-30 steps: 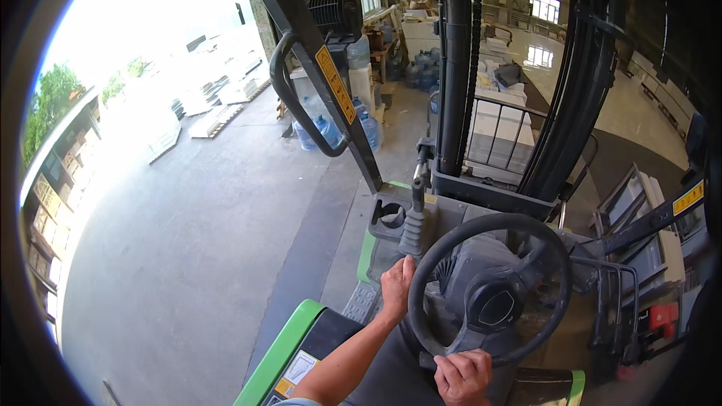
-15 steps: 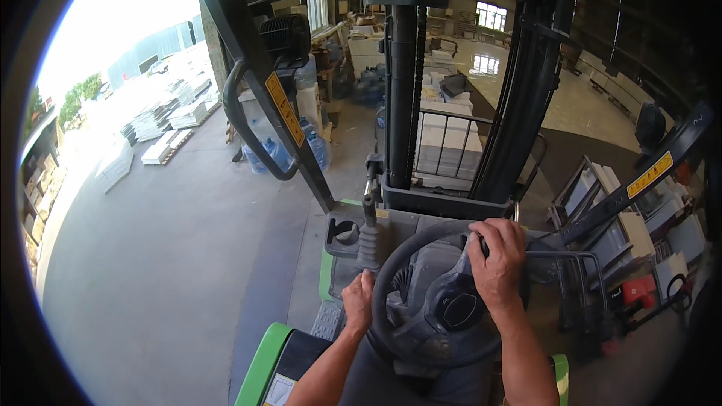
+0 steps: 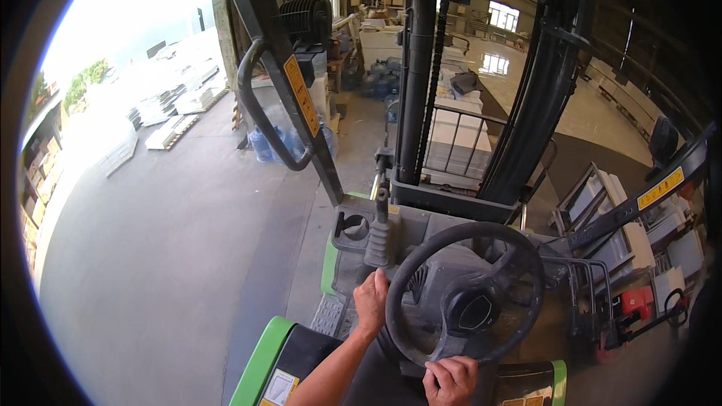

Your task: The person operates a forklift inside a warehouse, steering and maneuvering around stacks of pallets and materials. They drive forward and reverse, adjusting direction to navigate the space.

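Observation:
I sit at the controls of a forklift with a dark steering wheel (image 3: 464, 231) before me. My right hand (image 3: 450, 380) is closed over the lowest part of the wheel's rim, fingers curled on top. Just left of the wheel, my left hand (image 3: 371, 302) is closed below the rubber boot of an upright lever (image 3: 380, 237). What its fingers grip is hidden. The forklift's mast (image 3: 423, 75) rises ahead, with a barred load backrest (image 3: 459, 143) at its foot.
White stacked boards (image 3: 450, 124) stand beyond the mast. Blue water bottles (image 3: 265, 144) are on the floor ahead left. Framed panels (image 3: 594, 199) lean at the right, near a red machine (image 3: 635, 303). Pallets of slabs (image 3: 174, 131) lie outside in bright light.
My right hand has gone from the wheel's upper right to its bottom, and the wheel has turned. The surroundings have shifted slightly right in view. My left hand keeps its place by the lever.

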`<state>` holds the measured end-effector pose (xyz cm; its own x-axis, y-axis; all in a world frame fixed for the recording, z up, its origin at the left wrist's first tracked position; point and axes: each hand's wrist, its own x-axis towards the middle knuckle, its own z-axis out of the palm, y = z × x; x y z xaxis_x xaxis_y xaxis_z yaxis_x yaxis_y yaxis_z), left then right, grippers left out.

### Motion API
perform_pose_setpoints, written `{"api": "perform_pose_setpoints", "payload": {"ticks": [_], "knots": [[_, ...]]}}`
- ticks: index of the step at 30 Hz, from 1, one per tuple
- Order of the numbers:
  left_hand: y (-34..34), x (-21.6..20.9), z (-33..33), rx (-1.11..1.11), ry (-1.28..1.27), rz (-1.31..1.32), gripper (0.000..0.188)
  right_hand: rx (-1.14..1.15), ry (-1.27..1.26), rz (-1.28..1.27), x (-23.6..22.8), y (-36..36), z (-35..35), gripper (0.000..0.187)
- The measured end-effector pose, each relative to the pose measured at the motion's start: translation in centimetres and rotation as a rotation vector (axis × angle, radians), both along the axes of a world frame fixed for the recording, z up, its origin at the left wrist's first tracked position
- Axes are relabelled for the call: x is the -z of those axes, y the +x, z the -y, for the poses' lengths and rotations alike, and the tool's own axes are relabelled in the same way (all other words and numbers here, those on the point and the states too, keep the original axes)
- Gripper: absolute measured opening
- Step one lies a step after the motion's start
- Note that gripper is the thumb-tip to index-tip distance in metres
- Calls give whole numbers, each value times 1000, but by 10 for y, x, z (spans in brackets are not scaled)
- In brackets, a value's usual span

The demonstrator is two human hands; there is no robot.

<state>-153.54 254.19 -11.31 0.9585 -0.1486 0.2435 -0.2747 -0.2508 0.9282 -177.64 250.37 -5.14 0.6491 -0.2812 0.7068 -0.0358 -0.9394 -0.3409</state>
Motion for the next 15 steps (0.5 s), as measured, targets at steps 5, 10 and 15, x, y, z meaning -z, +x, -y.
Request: {"api": "perform_pose_setpoints", "payload": {"ticks": [5, 10, 15], "knots": [[-17, 11, -4, 10, -60, 64, 42, -259, -135, 4, -17, 58, -24, 16], [-25, 15, -11, 25, -22, 39, 41, -157, -238, 108, -85, 128, 12, 17], [-31, 21, -7, 5, -18, 96, 40, 39, -215, 176, -112, 108, 90, 12]]}}
